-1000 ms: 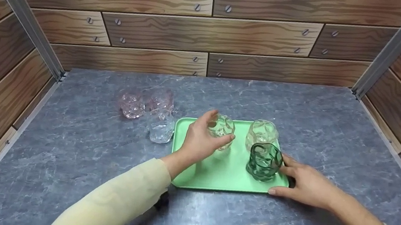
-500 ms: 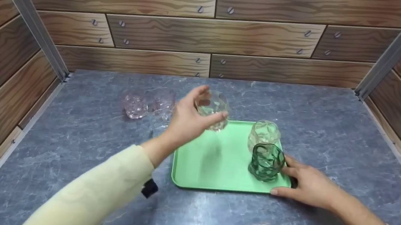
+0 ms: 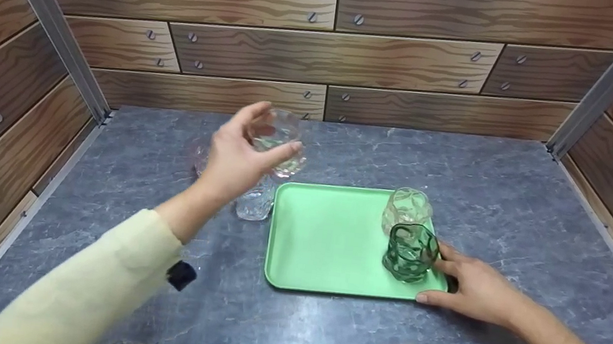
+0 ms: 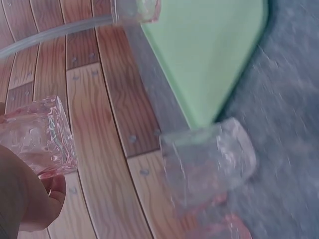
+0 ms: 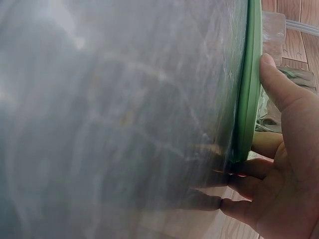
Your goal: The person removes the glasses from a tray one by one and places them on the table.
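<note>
My left hand [image 3: 239,155] holds a clear, dimpled drinking glass [image 3: 283,135] between thumb and fingers, raised beyond the tray's far left corner. The left wrist view shows this glass [image 4: 37,137] at its left edge. On the right, my right hand [image 3: 475,286] grips the near right corner of a light green tray [image 3: 327,241], thumb on the front edge. Its fingers lie along the side, partly hidden by a dark green glass [image 3: 411,259] standing upright in that corner. Behind the dark glass, a pale clear glass [image 3: 406,206] stands upright on the tray.
A clear tumbler [image 3: 254,203] stands on the grey marbled table [image 3: 287,337] just left of the tray. A pink glass [image 3: 200,160] behind it is mostly covered by the left hand. Wood-patterned walls [image 3: 251,53] enclose the table at the back and sides.
My left hand has lifted the clear glass off the tray's left part and carried it up, left and away from me. My right hand stays at the tray's corner.
</note>
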Demonstrator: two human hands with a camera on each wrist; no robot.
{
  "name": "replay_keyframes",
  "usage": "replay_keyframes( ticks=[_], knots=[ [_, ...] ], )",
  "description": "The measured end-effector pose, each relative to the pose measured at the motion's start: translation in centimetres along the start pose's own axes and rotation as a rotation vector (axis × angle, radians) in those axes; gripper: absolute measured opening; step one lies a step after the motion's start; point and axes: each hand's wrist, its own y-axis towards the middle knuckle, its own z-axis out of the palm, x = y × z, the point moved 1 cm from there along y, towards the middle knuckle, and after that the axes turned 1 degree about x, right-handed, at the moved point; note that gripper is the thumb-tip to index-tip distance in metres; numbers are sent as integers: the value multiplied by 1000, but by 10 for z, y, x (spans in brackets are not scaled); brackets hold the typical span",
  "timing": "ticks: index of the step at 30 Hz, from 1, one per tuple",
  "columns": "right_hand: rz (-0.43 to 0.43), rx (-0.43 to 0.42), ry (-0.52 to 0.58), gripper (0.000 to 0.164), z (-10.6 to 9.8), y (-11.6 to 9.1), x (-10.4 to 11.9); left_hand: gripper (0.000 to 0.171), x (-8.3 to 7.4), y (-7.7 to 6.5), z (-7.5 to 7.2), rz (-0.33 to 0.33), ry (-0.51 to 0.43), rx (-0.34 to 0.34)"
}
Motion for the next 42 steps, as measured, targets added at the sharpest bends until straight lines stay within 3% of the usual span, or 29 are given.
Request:
replay_keyframes(
  ticks=[11, 26, 33, 42],
  knots=[
    [-30, -9, 0, 93, 0, 0, 0, 83, 14, -6, -45, 10, 70, -75],
    [-38, -16, -10, 95, 1, 0, -1, 79, 57, -21, -85, -54, 115, -158],
    [-23, -3, -7, 97, 0, 0, -1, 82, 82, -26, -95, -87, 159, -167],
    [-17, -2, 4, 99, 0, -1, 0, 86, 110, -36, -96, -158, 220, -134]
  ],
)
